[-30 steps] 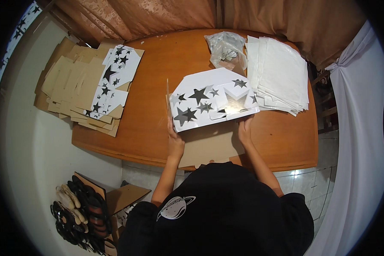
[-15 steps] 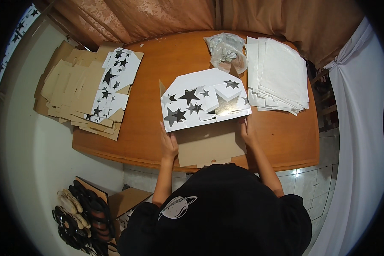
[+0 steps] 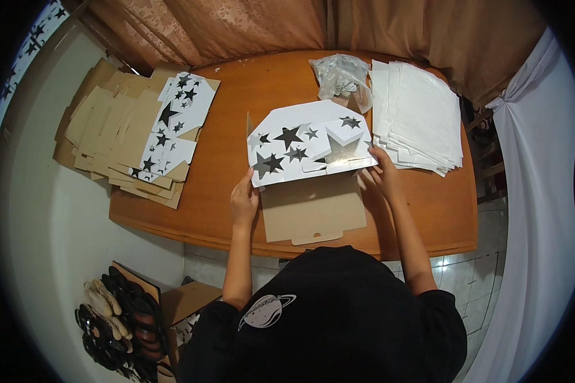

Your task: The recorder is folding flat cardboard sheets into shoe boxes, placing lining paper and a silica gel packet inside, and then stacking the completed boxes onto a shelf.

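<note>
A partly folded cardboard box (image 3: 310, 140) stands on the table in front of me, white with black, grey and shiny stars on its raised panel. Its plain brown flap (image 3: 314, 207) with a small notched tab lies toward me. My left hand (image 3: 244, 199) is closed on the box's near left corner, thumb toward the panel. My right hand (image 3: 386, 172) grips the right end, with fingers on the side edge. The undersides of both grips are hidden.
Flat brown cardboard pieces (image 3: 108, 121) are stacked at the left, with a star-printed sheet (image 3: 166, 127) on top. A clear plastic bag (image 3: 342, 76) and a pile of white sheets (image 3: 421, 115) lie at the far right of the wooden table (image 3: 243, 89). Shoes (image 3: 118, 319) are at the lower left.
My right hand has moved up from the box's near right corner to its right end. My left hand has shifted slightly up along the left corner, and more of the brown flap shows.
</note>
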Available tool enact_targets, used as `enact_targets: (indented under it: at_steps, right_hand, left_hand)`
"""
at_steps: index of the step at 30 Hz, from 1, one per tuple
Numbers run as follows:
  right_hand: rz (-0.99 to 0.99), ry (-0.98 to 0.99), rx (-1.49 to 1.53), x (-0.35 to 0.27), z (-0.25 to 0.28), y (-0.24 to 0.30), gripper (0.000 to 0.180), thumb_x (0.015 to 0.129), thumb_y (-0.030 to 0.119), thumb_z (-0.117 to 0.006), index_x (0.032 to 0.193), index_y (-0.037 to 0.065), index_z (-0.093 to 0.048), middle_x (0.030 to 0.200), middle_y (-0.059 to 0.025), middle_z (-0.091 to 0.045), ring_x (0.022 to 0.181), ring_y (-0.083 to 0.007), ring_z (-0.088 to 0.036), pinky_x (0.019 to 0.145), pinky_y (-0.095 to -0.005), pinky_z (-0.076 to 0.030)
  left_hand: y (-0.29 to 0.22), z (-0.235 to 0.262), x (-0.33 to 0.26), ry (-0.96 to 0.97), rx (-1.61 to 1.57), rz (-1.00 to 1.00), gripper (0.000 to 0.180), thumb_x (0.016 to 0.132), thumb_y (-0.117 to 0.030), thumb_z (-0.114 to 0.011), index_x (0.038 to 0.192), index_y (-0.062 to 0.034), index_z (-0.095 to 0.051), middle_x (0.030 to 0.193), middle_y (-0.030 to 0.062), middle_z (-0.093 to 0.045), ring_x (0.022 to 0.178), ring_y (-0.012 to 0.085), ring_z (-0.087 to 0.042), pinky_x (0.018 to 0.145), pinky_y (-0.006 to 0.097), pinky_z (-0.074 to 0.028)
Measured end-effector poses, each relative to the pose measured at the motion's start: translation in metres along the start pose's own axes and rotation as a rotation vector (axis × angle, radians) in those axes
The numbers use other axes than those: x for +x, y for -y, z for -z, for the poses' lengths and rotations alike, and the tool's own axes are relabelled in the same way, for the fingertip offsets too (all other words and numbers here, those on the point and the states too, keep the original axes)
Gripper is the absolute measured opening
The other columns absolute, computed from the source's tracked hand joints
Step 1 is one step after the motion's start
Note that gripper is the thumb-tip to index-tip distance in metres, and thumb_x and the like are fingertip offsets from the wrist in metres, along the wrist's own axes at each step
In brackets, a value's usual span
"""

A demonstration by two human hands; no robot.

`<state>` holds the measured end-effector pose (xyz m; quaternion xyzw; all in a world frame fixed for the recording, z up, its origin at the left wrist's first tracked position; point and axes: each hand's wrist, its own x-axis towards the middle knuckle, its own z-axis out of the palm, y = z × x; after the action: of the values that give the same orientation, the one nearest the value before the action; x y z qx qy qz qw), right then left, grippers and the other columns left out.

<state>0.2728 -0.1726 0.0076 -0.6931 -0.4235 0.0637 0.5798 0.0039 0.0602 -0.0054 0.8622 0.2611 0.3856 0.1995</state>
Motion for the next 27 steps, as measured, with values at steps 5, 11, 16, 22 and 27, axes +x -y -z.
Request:
enact_targets:
  at_steps: [5,11,16,22,27]
  right_hand:
    - [0.071,-0.026,0.085,0.011,-0.015,-0.016,0.049,0.072,-0.013,-0.058,0.115,0.009,-0.048,0.116,-0.0136,-0.052,0.104,-0.0276,-0.054,0.085,-0.0301,-0.045]
    - [0.216,0.023,-0.156,0.015,-0.018,-0.029,0.048,0.072,-0.008,-0.062,0.115,0.008,-0.050,0.119,-0.0157,-0.051,0.105,-0.0281,-0.054,0.084,-0.0297,-0.046]
    - [0.200,0.077,-0.086,0.008,-0.011,-0.009,0.045,0.075,0.005,-0.066,0.117,0.006,-0.050,0.115,-0.0165,-0.054,0.108,-0.0311,-0.052,0.085,-0.0330,-0.045]
    - [0.056,-0.010,0.062,0.006,-0.010,-0.006,0.034,0.079,0.008,-0.063,0.112,0.003,-0.054,0.115,-0.0150,-0.055,0.103,-0.0248,-0.055,0.084,-0.0301,-0.045]
    - [0.044,0.004,0.041,0.011,-0.016,-0.010,0.032,0.081,0.009,-0.062,0.111,0.003,-0.055,0.112,-0.0127,-0.057,0.100,-0.0222,-0.056,0.084,-0.0287,-0.044]
  left_hand:
    - [0.006,-0.007,0.013,-0.054,-0.005,0.072,0.052,0.072,0.005,-0.057,0.120,-0.0119,-0.047,0.111,0.0132,-0.058,0.096,0.0339,-0.058,0.079,0.036,-0.047]
    - [0.007,0.004,0.020,0.032,0.055,0.052,0.055,0.074,0.003,-0.053,0.126,-0.0162,-0.045,0.110,0.0131,-0.059,0.098,0.0328,-0.057,0.075,0.035,-0.048]
    - [0.007,0.015,0.018,0.027,-0.064,-0.001,0.046,0.080,-0.006,-0.056,0.123,-0.0195,-0.050,0.111,0.0097,-0.059,0.097,0.0292,-0.058,0.073,0.033,-0.048]
    - [0.005,0.008,0.021,0.022,-0.130,0.057,0.034,0.084,-0.018,-0.059,0.118,-0.0142,-0.055,0.106,0.0112,-0.061,0.091,0.0264,-0.061,0.073,0.031,-0.048]
    - [0.014,-0.001,0.024,-0.096,-0.075,0.075,0.027,0.082,-0.012,-0.061,0.109,-0.0105,-0.060,0.099,0.0112,-0.063,0.087,0.0256,-0.062,0.071,0.031,-0.048]
